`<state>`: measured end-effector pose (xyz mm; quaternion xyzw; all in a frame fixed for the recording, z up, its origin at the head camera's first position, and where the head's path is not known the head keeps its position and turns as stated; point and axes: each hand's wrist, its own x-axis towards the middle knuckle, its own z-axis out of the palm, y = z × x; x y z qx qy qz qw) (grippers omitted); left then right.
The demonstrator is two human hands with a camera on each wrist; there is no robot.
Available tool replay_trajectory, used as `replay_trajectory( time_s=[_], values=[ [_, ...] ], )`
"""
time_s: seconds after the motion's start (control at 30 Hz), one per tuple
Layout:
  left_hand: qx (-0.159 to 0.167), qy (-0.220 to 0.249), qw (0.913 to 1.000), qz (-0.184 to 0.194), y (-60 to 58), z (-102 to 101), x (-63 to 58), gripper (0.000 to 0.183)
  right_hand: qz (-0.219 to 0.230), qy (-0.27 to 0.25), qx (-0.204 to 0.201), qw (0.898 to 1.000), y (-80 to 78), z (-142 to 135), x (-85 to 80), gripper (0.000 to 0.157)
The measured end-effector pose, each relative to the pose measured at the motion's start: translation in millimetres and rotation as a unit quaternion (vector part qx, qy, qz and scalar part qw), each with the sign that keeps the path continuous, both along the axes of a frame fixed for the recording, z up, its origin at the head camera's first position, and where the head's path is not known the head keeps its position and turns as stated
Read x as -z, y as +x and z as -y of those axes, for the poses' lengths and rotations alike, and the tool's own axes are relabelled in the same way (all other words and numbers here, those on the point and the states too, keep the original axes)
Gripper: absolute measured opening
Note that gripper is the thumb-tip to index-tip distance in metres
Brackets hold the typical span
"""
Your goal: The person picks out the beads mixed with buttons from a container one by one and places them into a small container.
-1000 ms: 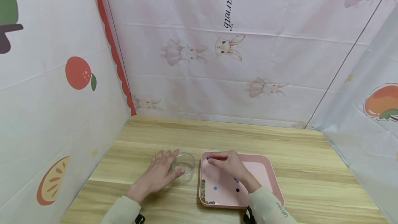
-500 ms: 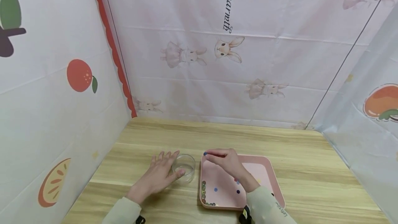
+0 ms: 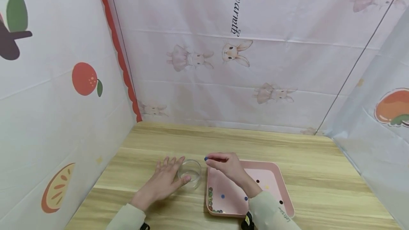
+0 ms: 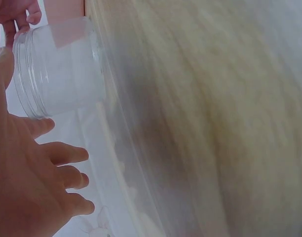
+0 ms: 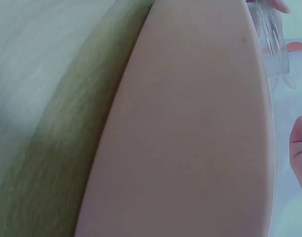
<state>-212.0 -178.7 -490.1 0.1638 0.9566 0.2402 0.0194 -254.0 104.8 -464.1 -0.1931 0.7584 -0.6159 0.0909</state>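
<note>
Blue bead point(image 3: 206, 159), lower centre, pinched by right hand point(image 3: 231, 169), wants light pressure, left hand point(image 3: 162, 181) splayed against the jar point(image 4: 69, 81)

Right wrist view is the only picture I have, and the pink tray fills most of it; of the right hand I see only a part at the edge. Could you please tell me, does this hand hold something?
Observer: Yes. In the head view, the right hand pinches a small blue bead.
Operator: Thank you. And what lies along the left wall inside the pink tray?
Observer: A row of greenish beads, which bends round the near left corner.
Operator: I see also a piece of the clear jar. Is there any bead in it?
Observer: None that I can see; in the left wrist view no bead shows through its side.
</note>
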Motion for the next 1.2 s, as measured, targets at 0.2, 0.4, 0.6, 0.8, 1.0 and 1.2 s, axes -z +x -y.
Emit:
replay_trajectory(
  time_s=[0.2, 0.4, 0.6, 0.8, 1.0, 1.2],
  values=[
    [-0.001, -0.001, 1.0000, -0.003, 0.1, -0.7, -0.3, 0.084, -0.004, 0.002, -0.002, 1.000, -0.8, 6.4, 1.9, 0.032],
    [0.001, 0.000, 1.0000, -0.004, 1.2, -2.0, -1.9, 0.081, -0.004, 0.010, -0.001, 1.000, -2.3, 11.5, 8.9, 0.031],
    [-0.003, -0.004, 1.0000, -0.005, 0.4, -3.3, -1.3, 0.079, -0.009, 0.012, 0.000, 1.000, -2.8, 16.3, 12.3, 0.029],
    [-0.004, -0.004, 1.0000, -0.007, 0.8, -2.9, -0.8, 0.080, -0.016, 0.017, -0.001, 1.000, -2.4, 21.4, 14.4, 0.026],
    [-0.004, -0.006, 0.9999, -0.015, 0.6, -2.5, -0.1, 0.080, -0.021, 0.023, -0.006, 1.000, -2.0, 24.7, 15.3, 0.024],
    [-0.003, -0.007, 0.9999, -0.012, 0.3, -2.2, -0.7, 0.080, -0.038, 0.035, -0.005, 0.999, -1.8, 27.7, 16.1, 0.023]
  ],
)
